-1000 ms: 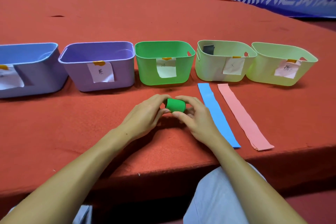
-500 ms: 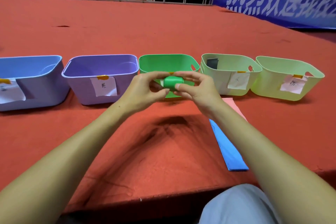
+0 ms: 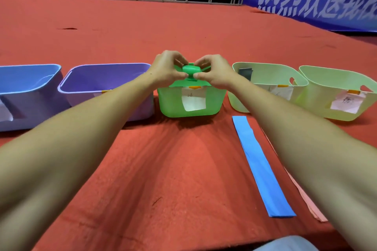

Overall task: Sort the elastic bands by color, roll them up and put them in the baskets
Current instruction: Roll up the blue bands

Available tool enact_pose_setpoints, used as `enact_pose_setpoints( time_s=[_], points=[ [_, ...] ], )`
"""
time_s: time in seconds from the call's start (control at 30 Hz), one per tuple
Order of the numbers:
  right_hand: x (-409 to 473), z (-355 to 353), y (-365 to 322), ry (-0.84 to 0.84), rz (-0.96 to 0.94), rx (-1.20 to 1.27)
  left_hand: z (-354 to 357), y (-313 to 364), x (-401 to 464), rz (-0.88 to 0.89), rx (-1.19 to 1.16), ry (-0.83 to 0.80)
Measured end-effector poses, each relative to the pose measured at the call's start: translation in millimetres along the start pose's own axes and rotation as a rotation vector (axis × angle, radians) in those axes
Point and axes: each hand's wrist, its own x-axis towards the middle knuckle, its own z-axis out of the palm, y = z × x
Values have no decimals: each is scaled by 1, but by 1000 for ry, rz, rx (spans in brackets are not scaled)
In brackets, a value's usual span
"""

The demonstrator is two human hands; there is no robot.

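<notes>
green elastic band (image 3: 190, 69), rolled into a tight squat cylinder, pinched at its ends between left hand (image 3: 166, 69) and right hand (image 3: 214, 72), held above the green basket (image 3: 171, 104).

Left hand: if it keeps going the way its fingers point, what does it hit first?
The left hand points right, at the green roll it already pinches; just beyond are the right hand's fingertips. Nothing else lies between, though depth is hard to judge.

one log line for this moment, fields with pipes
step: place green roll | hands: left hand and right hand pinch it above green basket | pending: blue band, pink band flat
</notes>
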Motion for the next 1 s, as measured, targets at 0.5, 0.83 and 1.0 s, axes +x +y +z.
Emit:
enact_pose_setpoints(
  time_s=[0.5, 0.83, 1.0],
  points=[
    [-22, -12, 4, -9, -23, -50, -4, 8, -16, 56, -17, -132],
    [-143, -41, -2, 194, -86, 312, 2, 80, -113, 158, -263, -86],
    [-225, -51, 18, 160, 6, 388, 42, 106, -177, 216, -324, -79]
  ],
)
